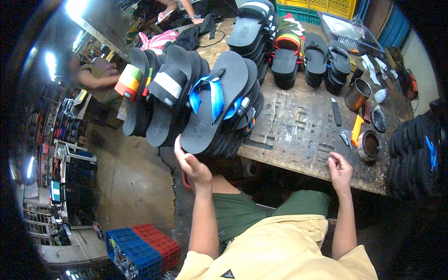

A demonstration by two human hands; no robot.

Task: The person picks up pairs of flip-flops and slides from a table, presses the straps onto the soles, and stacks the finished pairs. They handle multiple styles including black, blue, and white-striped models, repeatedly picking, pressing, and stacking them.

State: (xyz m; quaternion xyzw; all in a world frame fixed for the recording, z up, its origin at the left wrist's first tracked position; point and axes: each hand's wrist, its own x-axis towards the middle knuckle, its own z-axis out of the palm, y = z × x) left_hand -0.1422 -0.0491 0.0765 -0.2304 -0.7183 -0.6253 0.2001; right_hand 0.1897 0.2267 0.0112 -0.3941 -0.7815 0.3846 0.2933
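The left hand [193, 167], fingers loosely curled and grasping nothing, touches the overhanging sandal stack [219, 112] just above; a nudge could topple it (right hand [339, 171] half-clenched, empty).

The sandal stack [219, 135] hides its lower pairs; the dark sandal pile [420, 149] at right fades into the rim
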